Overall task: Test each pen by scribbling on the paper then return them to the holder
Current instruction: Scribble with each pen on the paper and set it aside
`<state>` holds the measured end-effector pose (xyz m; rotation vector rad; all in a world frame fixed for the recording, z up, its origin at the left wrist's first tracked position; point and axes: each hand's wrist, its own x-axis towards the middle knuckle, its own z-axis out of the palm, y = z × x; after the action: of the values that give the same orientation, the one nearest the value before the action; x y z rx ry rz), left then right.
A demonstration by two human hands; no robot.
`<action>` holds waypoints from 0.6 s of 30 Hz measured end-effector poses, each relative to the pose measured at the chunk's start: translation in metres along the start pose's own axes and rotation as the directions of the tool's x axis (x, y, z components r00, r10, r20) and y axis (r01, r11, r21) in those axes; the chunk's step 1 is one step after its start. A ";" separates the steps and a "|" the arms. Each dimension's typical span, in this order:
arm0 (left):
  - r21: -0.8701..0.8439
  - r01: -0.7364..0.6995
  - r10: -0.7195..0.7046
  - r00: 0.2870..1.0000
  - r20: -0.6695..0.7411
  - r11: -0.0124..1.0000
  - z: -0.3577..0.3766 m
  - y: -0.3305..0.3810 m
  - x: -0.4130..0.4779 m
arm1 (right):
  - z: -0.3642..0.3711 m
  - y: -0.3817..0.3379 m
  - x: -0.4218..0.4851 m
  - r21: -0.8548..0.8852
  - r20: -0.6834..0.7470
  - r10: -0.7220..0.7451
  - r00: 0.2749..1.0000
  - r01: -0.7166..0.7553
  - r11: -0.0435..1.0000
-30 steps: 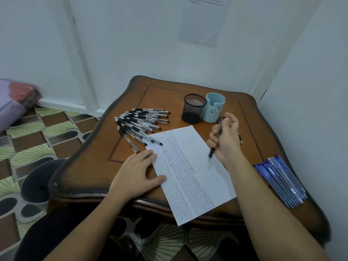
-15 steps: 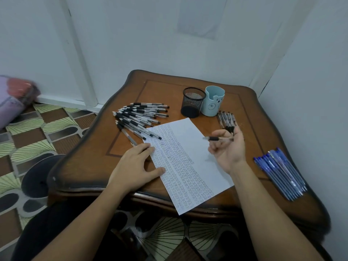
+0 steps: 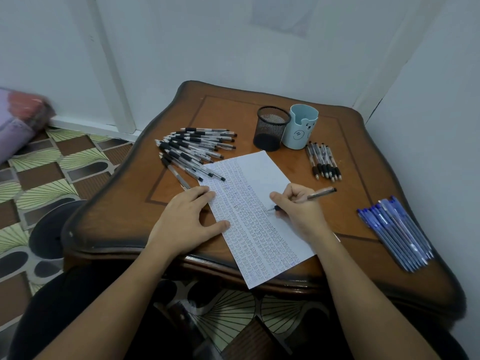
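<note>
Tabletop paper (image 3: 262, 178): right hand (image 3: 298, 211) grips pen (image 3: 314, 195), tip down.

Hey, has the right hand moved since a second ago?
Yes. The right hand has come away from the blue holder, toward the person, and now rests on the paper with the pen tip down at the sheet.
</note>
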<state>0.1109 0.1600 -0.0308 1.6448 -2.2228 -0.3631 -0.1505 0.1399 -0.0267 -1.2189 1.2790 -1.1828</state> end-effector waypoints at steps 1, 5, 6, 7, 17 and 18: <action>0.005 -0.003 0.003 1.000 -0.004 1.000 0.000 0.000 0.000 | 0.000 0.003 0.001 -0.028 -0.029 -0.009 1.000 0.008 1.000; 0.003 -0.006 0.006 1.000 -0.006 1.000 0.000 0.001 -0.001 | 0.003 0.007 0.000 -0.086 -0.051 -0.032 0.998 0.028 0.996; 0.002 -0.004 0.004 1.000 -0.005 1.000 0.000 0.001 -0.001 | 0.004 0.007 0.000 -0.081 -0.046 -0.035 0.998 0.031 0.996; 0.000 -0.003 0.003 1.000 -0.006 1.000 0.000 0.001 -0.001 | 0.004 0.007 -0.001 -0.079 -0.044 -0.036 0.998 0.032 0.996; -0.010 -0.002 0.002 1.000 -0.004 1.000 0.001 0.001 0.000 | 0.003 0.003 -0.004 -0.139 -0.009 -0.046 0.999 0.044 0.989; -0.010 0.000 0.000 1.000 -0.003 1.000 0.001 0.001 0.000 | 0.002 0.003 -0.005 -0.144 -0.005 -0.045 0.999 0.044 0.989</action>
<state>0.1101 0.1602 -0.0310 1.6390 -2.2150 -0.3709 -0.1481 0.1448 -0.0292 -1.3544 1.3691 -1.1439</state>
